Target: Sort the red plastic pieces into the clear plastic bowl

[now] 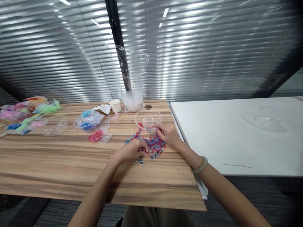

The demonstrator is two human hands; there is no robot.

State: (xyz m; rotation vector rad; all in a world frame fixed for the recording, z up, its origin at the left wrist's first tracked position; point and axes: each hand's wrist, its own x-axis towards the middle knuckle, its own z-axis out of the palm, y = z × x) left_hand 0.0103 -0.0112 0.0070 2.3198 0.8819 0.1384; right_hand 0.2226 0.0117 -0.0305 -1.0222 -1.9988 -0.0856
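A loose pile of small red, blue and clear pieces [155, 146] lies on the wooden table. At its front left, my left hand [137, 149] has its fingers curled together, with a bit of red at the fingertips. My right hand [168, 135] rests at the pile's upper right, beside the rim of a clear round bowl [148, 117]; its fingers are bent downward and whatever they hold, if anything, is too small to make out. A few red pieces show at the bowl's left edge.
Left of the pile lie a bag of red pieces [96, 135], a clear bowl with blue bags [91, 121] and a paper cup [115, 106]. Behind stands a plastic bag of clear bowls [132, 100]. Colourful bags [47, 107] sit far left; a white table [213, 138] adjoins right.
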